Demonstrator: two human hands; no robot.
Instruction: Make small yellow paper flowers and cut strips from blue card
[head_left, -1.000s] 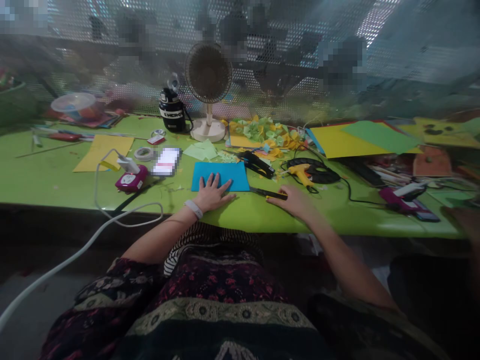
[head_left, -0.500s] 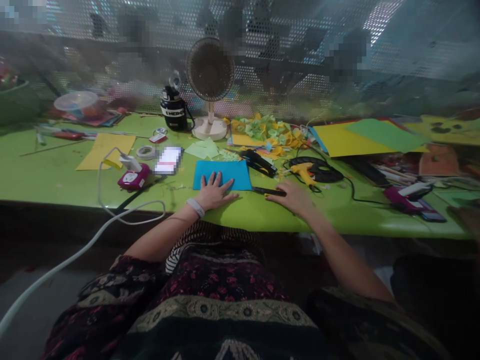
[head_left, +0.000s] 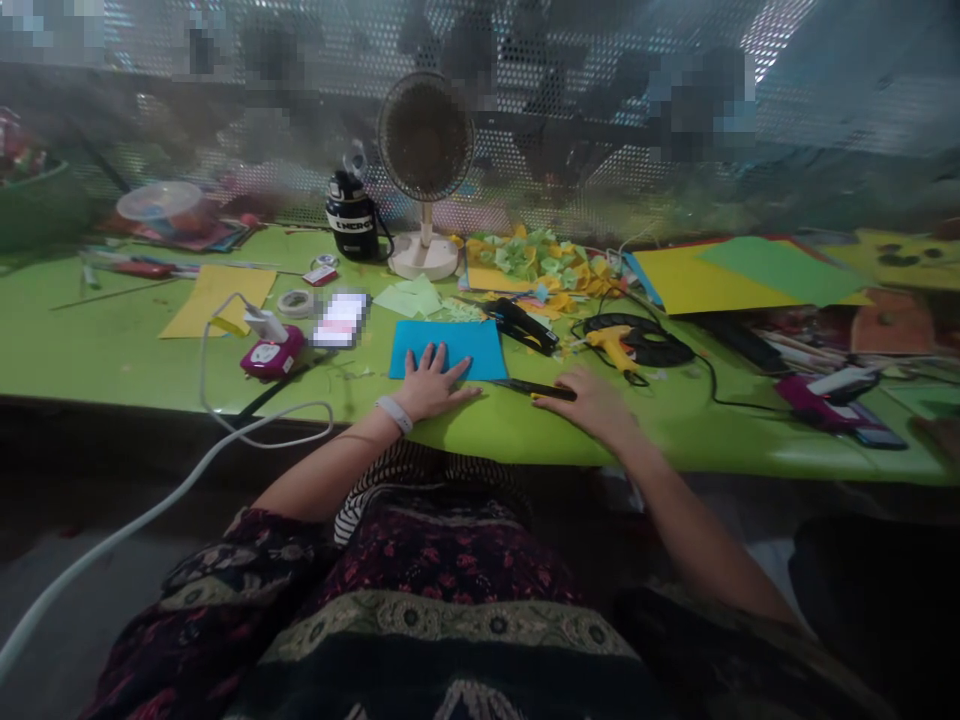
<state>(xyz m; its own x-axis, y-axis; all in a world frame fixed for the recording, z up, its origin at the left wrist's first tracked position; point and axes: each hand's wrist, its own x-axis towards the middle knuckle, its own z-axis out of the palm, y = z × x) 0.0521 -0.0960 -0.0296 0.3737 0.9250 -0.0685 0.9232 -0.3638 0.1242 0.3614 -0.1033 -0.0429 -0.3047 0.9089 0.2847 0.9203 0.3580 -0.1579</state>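
Observation:
A folded-looking blue sheet of paper (head_left: 448, 338) lies flat near the table's front edge. My left hand (head_left: 435, 384) rests palm down on its lower part, fingers spread. To the right, my right hand (head_left: 596, 402) is closed round the handle of a slim black-and-yellow tool (head_left: 546, 390), which looks like scissors. Its dark tip points left, by the paper's lower right corner. Part of the handle is hidden by my fingers. Just behind the tool sits a black stapler (head_left: 525, 325). A yellow glue gun (head_left: 615, 347) lies farther right on a black coiled thing.
Behind are a small fan (head_left: 425, 255), a black bottle (head_left: 352, 222) and heaped paper scraps (head_left: 536, 262). A phone (head_left: 340, 320), tape roll (head_left: 297, 302) and purple socket block (head_left: 271, 355) with cables lie left. Coloured sheets (head_left: 705, 280) are stacked right.
The view has shifted slightly, so things appear a little farther right. The tip of the slim tool sits slightly lower beside the paper. My left hand stays flat on the blue sheet.

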